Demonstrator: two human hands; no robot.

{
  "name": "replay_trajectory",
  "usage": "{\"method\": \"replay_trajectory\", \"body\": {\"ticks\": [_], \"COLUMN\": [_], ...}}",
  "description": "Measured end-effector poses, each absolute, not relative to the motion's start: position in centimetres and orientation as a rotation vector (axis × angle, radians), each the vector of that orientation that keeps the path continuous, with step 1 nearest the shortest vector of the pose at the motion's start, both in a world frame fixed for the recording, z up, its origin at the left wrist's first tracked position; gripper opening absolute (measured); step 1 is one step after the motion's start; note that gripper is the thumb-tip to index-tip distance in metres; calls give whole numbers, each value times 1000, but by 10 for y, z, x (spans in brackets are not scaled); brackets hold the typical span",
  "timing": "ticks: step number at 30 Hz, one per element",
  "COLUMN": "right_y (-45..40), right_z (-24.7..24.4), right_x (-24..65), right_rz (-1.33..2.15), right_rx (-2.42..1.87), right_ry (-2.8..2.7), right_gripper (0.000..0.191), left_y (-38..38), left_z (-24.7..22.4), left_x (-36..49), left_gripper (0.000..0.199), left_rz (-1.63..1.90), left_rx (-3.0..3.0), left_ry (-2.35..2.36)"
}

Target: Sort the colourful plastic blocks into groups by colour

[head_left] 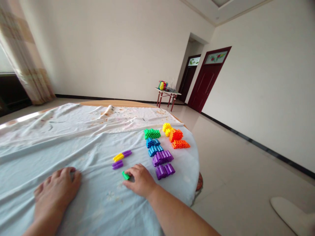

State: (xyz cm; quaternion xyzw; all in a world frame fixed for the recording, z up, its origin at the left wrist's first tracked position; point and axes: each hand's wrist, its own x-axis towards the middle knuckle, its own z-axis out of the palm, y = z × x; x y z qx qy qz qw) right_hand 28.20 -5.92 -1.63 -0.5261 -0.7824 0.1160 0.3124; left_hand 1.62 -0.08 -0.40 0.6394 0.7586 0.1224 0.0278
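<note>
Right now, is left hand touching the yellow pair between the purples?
Apart. The head view shows bare blue cloth between the left hand and the yellow pair.

The left hand (57, 186) lies palm down, its fingers slightly spread and gently curved. The right hand (140, 180) reaches inward (its forearm slants in from the lower right), thumb and fingertips drawn close together.

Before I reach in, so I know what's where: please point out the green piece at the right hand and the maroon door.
Green piece (125, 176): head view, its visible middle, beside the right hand's (140, 180) fingertips.
Maroon door (206, 82): head view, its panel below the window.
</note>
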Motion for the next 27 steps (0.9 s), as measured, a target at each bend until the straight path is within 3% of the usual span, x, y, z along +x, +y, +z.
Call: {"method": "replay_trajectory", "body": {"ticks": [7,14,27], "right_y": [-63,-62,54], "right_z": [-7,37,66], "right_x": [281,307,417], "right_rz": [331,365,344], "right_rx": [-1291,-1250,-1534], "right_ry": [-1953,-1728,-1460], "right_gripper": [26,14,17], "left_y": [7,17,31], "left_z": [-17,-34,-68], "left_x": [8,-2,-20], "left_gripper": [53,48,43], "left_rz": [368,470,633], "left_rx": [1990,2011,2050], "left_ry": [2352,2357,2307]}}
